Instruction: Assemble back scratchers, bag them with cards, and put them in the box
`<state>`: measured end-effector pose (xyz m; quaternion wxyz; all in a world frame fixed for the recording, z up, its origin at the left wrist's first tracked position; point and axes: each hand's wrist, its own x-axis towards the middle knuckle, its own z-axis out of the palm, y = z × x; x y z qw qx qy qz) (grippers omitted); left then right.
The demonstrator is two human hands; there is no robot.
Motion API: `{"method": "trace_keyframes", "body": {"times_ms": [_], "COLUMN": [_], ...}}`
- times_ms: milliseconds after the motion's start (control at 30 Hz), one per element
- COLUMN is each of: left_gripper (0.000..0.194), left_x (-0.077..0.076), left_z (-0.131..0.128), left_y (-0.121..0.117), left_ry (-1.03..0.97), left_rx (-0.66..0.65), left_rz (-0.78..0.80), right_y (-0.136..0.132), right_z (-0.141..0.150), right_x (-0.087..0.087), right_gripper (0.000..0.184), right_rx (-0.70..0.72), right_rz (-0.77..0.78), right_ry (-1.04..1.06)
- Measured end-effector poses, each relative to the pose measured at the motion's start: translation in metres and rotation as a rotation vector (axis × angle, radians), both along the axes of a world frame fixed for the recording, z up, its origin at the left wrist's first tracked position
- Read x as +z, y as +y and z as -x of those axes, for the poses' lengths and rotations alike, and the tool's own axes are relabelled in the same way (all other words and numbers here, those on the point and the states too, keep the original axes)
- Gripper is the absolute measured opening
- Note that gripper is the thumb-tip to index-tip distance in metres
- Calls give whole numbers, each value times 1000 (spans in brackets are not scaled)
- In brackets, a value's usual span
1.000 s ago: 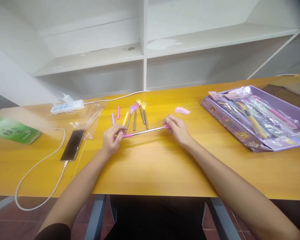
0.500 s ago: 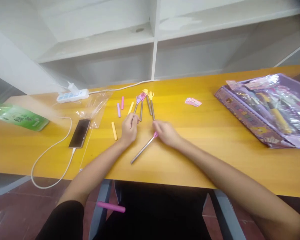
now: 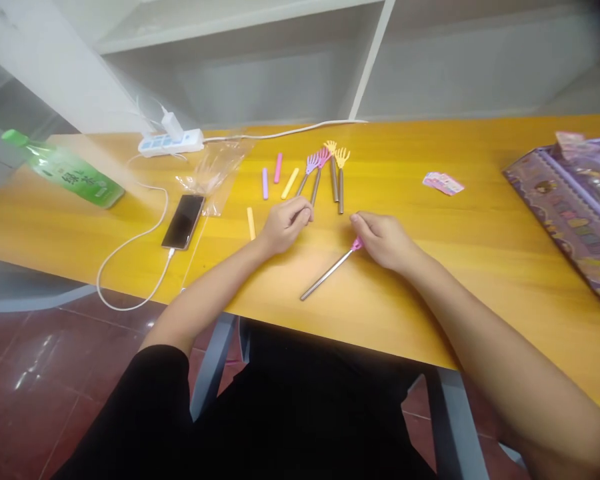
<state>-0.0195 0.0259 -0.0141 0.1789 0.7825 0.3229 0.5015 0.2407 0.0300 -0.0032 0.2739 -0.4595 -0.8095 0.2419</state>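
Observation:
My right hand (image 3: 384, 239) is closed around the pink claw head of a back scratcher (image 3: 330, 273); its metal shaft slants down to the left over the table. My left hand (image 3: 287, 223) is curled shut beside it, with nothing visible sticking out. Just beyond the hands lie several more back scratchers: a purple one (image 3: 312, 163), a pink one (image 3: 323, 158) and two yellow ones (image 3: 341, 180). Left of these are loose coloured tubes: purple (image 3: 265, 183), pink (image 3: 279, 168) and two yellow ones (image 3: 290, 183).
A charging phone (image 3: 183, 222), clear plastic wrap (image 3: 217, 173), a power strip (image 3: 173, 143) and a green bottle (image 3: 75, 177) occupy the left. Pink cards (image 3: 443, 183) and a purple printed box (image 3: 563, 220) lie to the right. White shelving (image 3: 370, 60) rises behind the wooden table (image 3: 405, 320).
The view has shifted, moving the table's contents across it. A pink tube seen in the air over my lap has dropped out of sight there. My right hand keeps hold of the back scratcher.

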Motion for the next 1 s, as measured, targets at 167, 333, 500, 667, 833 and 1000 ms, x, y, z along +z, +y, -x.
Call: {"method": "trace_keyframes", "body": {"times_ms": [167,333,500,667,833,1000], "left_gripper": [35,32,22,13,13,21], "left_x": [-5,0,18,30,9,13], "left_z": [0,5,14,23,66,111], "left_y": [1,-2,-20,-94,-175,-204], "left_ry": [-1,63,83,272,409,359], "left_rx": [-32,-44,-15,9,158,497], "left_rz": [22,13,-25,53,188,217], "right_y": [-3,-5,-4,5,-2,-26], "right_z": [0,5,4,-15,-26,-24], "right_x": [3,4,5,15,24,29], "right_gripper": [58,53,43,34,39,49], "right_rx": [-37,-84,-248,-375,-448,-473], "right_rz": [43,20,41,91,-60,-95], "right_ry": [-79,-111,-117,-272,-642,-852]}}
